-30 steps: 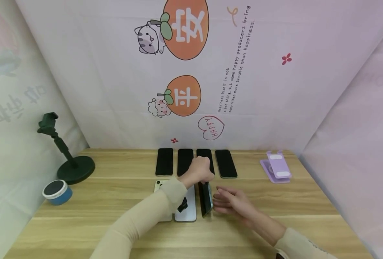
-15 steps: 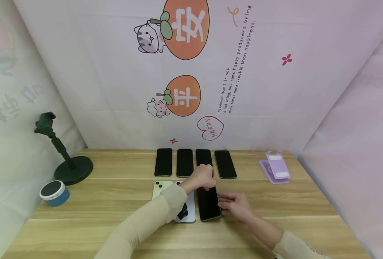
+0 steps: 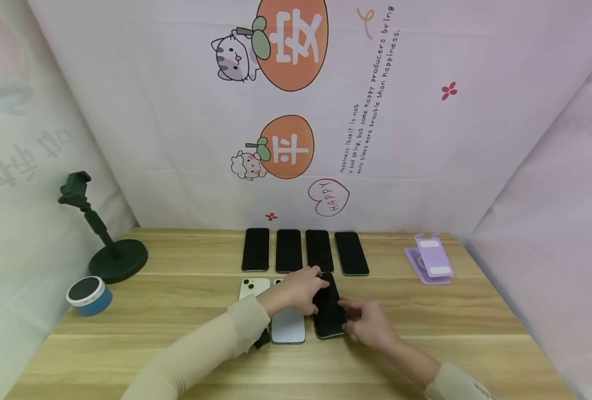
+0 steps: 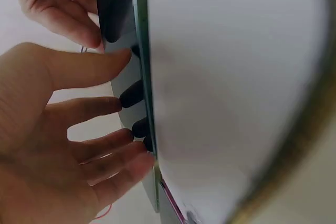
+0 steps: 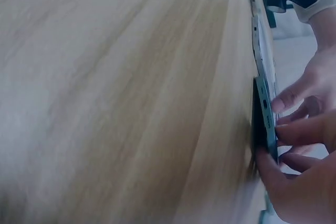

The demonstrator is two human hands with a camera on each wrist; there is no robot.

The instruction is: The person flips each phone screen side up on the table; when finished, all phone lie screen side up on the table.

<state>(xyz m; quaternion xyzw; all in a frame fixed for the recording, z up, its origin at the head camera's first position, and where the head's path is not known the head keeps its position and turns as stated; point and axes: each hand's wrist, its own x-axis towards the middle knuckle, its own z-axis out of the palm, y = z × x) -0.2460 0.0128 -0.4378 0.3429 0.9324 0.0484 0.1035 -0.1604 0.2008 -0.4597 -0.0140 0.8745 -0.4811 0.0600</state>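
A smartphone point(image 3: 330, 311) lies screen up at the right end of the front row, its right edge slightly raised in the right wrist view. My right hand point(image 3: 371, 325) pinches that edge between thumb and fingers. Across the phone's left side reaches my left hand point(image 3: 301, 289), its spread, fairly straight fingers touching the dark screen. Close up in the left wrist view, the left hand point(image 4: 68, 129) has its fingertips at the glass. Beside it on the left is a white phone point(image 3: 289, 328) lying back up, partly covered by the left hand. Further left, a pale yellow phone point(image 3: 255, 285) is mostly hidden by the left sleeve.
Several black-screened phones stand in a back row, among them one at the right end point(image 3: 351, 253). A purple folding stand point(image 3: 433, 259) lies at the right. At the left are a dark green phone holder point(image 3: 118, 260) and a blue-and-white round container point(image 3: 90, 297).
The phone was tilted up on its edge and now lies nearly flat. My left hand has left its top end and spread onto the screen; my right hand has closed on its right edge.
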